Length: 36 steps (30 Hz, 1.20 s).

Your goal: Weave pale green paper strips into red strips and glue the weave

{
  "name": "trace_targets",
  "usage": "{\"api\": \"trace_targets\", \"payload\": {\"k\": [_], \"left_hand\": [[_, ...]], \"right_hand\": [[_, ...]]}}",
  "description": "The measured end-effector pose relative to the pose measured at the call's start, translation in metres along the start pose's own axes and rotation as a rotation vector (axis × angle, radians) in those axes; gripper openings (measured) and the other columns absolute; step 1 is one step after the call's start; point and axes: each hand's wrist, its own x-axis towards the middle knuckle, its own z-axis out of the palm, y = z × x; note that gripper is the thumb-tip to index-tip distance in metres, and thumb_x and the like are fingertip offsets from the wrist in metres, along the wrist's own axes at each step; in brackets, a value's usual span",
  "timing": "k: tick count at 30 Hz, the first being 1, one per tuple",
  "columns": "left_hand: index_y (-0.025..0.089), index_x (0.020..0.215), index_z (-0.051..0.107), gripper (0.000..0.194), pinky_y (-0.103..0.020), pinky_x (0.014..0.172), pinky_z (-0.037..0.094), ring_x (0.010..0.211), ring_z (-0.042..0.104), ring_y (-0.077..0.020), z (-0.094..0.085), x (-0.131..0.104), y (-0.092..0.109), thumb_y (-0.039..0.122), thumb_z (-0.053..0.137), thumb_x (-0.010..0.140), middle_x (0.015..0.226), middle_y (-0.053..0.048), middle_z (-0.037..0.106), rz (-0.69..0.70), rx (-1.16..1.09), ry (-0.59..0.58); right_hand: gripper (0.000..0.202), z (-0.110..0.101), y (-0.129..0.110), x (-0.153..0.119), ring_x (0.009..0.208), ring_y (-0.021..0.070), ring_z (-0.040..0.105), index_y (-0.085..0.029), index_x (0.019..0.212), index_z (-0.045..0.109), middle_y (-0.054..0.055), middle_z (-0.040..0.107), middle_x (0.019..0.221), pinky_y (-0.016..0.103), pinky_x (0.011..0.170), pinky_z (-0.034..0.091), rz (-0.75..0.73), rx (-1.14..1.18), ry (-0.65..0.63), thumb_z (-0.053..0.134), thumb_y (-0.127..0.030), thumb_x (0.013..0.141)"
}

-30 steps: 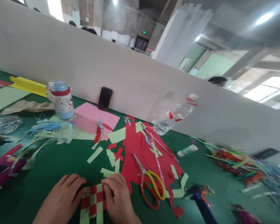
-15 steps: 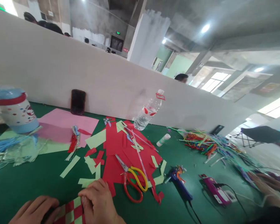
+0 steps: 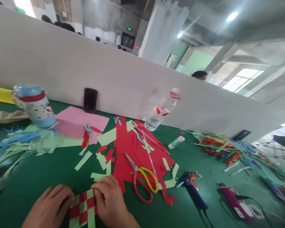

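Note:
A woven paper mat (image 3: 83, 207) in red and pale green checks lies at the bottom of the head view, between my two hands. My left hand (image 3: 52, 205) is closed at its left edge, fingers curled. The fingers of my right hand (image 3: 112, 199) pinch its upper right edge. Pale green strips hang from the mat's lower side toward me. Right of my right hand lie scissors (image 3: 142, 180) with one red and one yellow handle. They rest partly on red paper (image 3: 123, 164), with cut green strips (image 3: 83, 160) scattered about.
A water bottle (image 3: 160, 110) leans by the white partition (image 3: 123, 79), near a glue stick (image 3: 176, 142). A phone (image 3: 90, 100) and a blue-lidded cup (image 3: 38, 107) stand at the back left. To the right are a blue glue gun (image 3: 196, 193), a purple corded device (image 3: 235, 201) and piled pipe cleaners (image 3: 218, 148).
The view has swung left and slightly down, so things on the table appear further right. More of the woven mat shows, still between both hands. The other person's hands have mostly left view.

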Motion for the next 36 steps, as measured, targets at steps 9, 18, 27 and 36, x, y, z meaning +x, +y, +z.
{"api": "trace_targets", "payload": {"k": [9,18,27,36], "left_hand": [[0.027,0.108,0.071,0.029,-0.038,0.086,0.054,0.099,0.068,-0.0255,-0.007,-0.003,0.002,0.043,0.061,0.086,0.106,-0.006,0.074,-0.089,-0.019,-0.038],[0.025,0.1,0.068,0.024,-0.04,0.087,0.051,0.094,0.067,-0.024,-0.013,0.002,0.016,0.03,0.046,0.092,0.1,-0.006,0.072,-0.073,-0.039,-0.026],[0.023,0.074,0.059,0.019,-0.035,0.074,0.045,0.078,0.062,-0.0214,-0.023,0.017,0.025,0.021,0.046,0.088,0.078,-0.002,0.065,-0.116,-0.016,-0.121],[0.023,0.068,0.053,0.019,-0.038,0.075,0.042,0.078,0.06,-0.0236,-0.029,0.024,0.027,0.017,0.044,0.083,0.075,-0.003,0.063,-0.15,-0.033,-0.195]], "right_hand": [[0.03,-0.005,-0.002,0.003,0.089,0.0211,0.061,-0.021,0.103,0.068,0.007,0.066,0.092,0.032,0.077,0.053,-0.008,0.048,-0.013,0.044,-0.007,0.092],[0.029,-0.006,-0.001,0.002,0.09,0.02,0.061,-0.022,0.102,0.068,0.006,0.068,0.094,0.032,0.081,0.054,0.008,0.053,0.012,0.049,-0.004,0.091],[0.031,-0.007,-0.003,0.002,0.092,0.0218,0.06,-0.022,0.103,0.069,0.007,0.068,0.096,0.034,0.081,0.053,0.02,0.063,-0.01,0.047,-0.004,0.09],[0.029,-0.006,0.0,0.002,0.092,0.0215,0.06,-0.021,0.103,0.068,0.007,0.067,0.097,0.033,0.082,0.051,0.014,0.063,-0.017,0.048,-0.004,0.091]]}}
